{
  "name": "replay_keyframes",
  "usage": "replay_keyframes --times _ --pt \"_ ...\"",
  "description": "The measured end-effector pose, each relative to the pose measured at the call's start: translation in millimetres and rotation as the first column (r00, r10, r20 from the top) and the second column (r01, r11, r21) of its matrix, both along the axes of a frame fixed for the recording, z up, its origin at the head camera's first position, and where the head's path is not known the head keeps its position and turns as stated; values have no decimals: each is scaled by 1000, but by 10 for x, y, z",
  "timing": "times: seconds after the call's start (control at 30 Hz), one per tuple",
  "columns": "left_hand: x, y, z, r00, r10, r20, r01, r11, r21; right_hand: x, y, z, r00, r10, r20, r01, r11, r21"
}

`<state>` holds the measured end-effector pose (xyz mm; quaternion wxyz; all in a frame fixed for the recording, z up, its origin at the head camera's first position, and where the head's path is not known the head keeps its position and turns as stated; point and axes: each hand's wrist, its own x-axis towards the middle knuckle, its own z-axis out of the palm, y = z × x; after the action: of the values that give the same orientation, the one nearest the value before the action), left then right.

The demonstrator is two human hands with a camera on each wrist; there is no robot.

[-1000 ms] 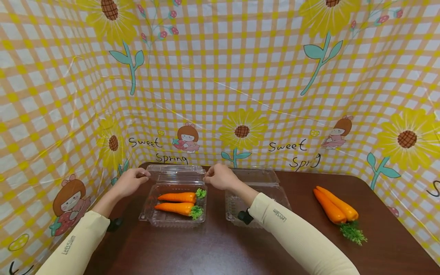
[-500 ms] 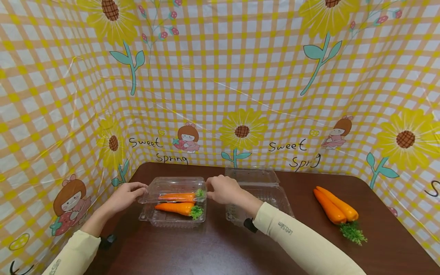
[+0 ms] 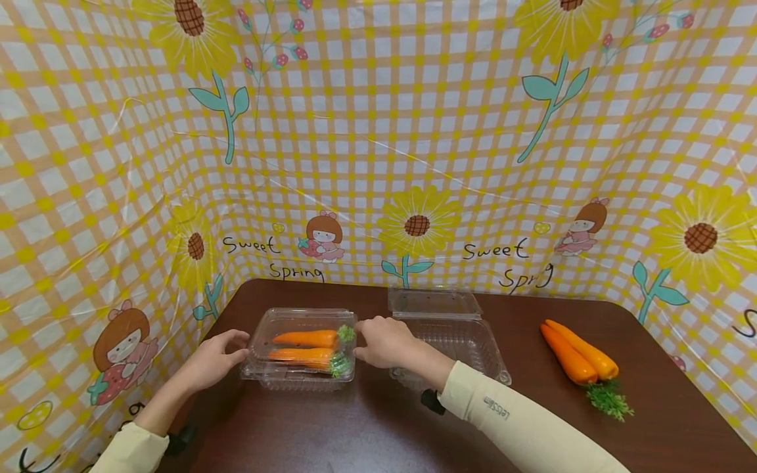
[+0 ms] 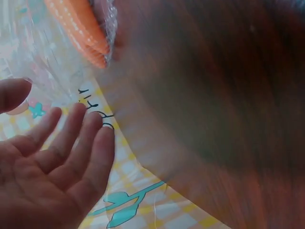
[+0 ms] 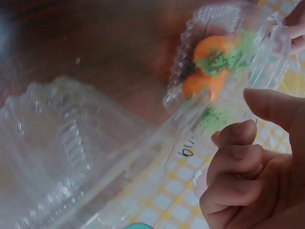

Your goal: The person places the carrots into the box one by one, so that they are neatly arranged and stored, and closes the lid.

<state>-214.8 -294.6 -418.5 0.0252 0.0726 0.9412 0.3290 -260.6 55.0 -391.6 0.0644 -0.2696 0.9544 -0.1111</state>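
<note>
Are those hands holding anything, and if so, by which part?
Apparently nothing: the left hand and the right hand flank the clear lid; whether either touches it, I can't tell.

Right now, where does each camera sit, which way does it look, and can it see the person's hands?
Head: worn on the head, facing forward and down at the table, carrot box and open box; left hand, right hand and sleeves show.
Left wrist: worn there, looking past the left palm and fingers at orange carrots, patterned cloth and blurry tabletop.
Right wrist: worn there, looking past the right hand toward both boxes; left-hand fingers peek in, top right.
Shared: head and right wrist both show both boxes and both hands.
</note>
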Motion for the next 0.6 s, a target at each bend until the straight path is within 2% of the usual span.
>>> replay_keyframes --times 0.13,0.2,0.27,0.37,0.5,0.6 --pt "51 -24 -10 998 14 69 -14 1000 1 18 16 4 996 -60 73 65 995 -70" --pt "59 -40 -19 992 -3 125 -2 999 39 27 17 9 989 -71 129 83 992 -95" --pt "64 -67 -39 983 -32 182 16 996 88 28 13 4 980 -57 190 80 990 -115" --pt "55 -105 -86 959 -83 271 32 982 187 17 7 -18 963 -10 268 50 989 -143" --pt "26 -134 -126 942 -122 311 35 962 271 -25 -1 -36 945 35 326 26 983 -179" --pt "-9 -131 -137 940 -118 319 18 954 300 -66 -19 -40 930 43 365 34 979 -202"
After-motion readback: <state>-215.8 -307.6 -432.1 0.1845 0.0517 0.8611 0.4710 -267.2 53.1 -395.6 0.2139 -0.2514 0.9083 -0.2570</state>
